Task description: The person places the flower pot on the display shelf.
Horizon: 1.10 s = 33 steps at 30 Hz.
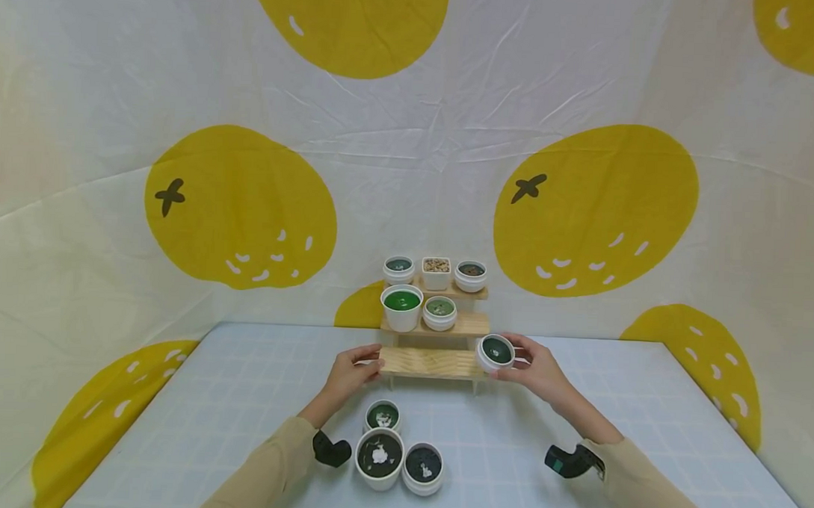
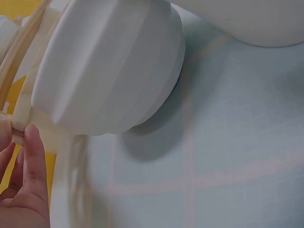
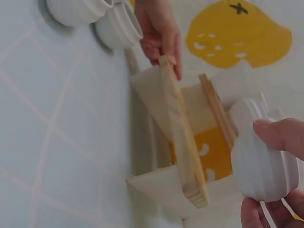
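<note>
My right hand (image 1: pixel 537 372) grips a small white pot (image 1: pixel 495 353) with a dark green filling, thumb on one side and fingers on the other. The pot is tilted and overlaps the right end of the lowest wooden shelf (image 1: pixel 430 363) in the head view; in the right wrist view the pot (image 3: pixel 261 173) is beyond the shelf board (image 3: pixel 183 142). My left hand (image 1: pixel 347 377) pinches that board's left end between thumb and fingers, as the left wrist view shows with the hand (image 2: pixel 23 185) at the board's tip.
On the middle shelf (image 1: pixel 472 325) stand a taller bright green cup (image 1: pixel 401 321) and a pale green pot (image 1: pixel 440 315). Three small containers, one a square pot (image 1: pixel 436 276), line the top shelf. Nearer me, three dark-filled pots, the largest (image 1: pixel 379 462) among them, cluster on the checked tablecloth (image 1: pixel 267 391).
</note>
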### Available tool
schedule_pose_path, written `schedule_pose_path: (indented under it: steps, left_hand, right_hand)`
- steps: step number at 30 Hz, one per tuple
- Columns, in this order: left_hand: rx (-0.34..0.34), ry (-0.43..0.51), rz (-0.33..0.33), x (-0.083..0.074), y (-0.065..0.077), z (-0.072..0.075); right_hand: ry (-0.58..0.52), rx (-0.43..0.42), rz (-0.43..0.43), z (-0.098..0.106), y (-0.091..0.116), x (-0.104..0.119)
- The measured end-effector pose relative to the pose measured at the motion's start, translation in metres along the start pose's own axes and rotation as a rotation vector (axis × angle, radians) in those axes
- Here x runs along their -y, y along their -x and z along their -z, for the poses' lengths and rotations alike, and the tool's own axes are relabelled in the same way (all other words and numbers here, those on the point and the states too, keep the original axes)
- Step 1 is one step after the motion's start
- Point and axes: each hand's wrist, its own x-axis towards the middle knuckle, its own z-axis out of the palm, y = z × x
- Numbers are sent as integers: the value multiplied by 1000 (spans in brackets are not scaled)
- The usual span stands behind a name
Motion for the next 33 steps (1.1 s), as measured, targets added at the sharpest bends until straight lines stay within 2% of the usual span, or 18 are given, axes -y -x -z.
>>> schedule_pose_path:
  steps: [7, 12, 16, 22, 33]
  left_hand:
    - [0, -4, 3, 1, 0, 0]
    - [4, -5, 3, 1, 0, 1]
    - [6, 0, 6, 10, -7, 0]
    - [-10, 11, 3, 32, -19, -1]
    - [-25, -1, 32, 33, -21, -2]
  right_hand:
    - [31, -45, -24, 0, -12, 5]
    - [61, -110, 25, -2, -20, 10]
    - [50, -142, 46, -3, -25, 14]
    - [19, -164, 21, -5, -31, 18]
    - [-7, -211, 4, -8, -47, 20]
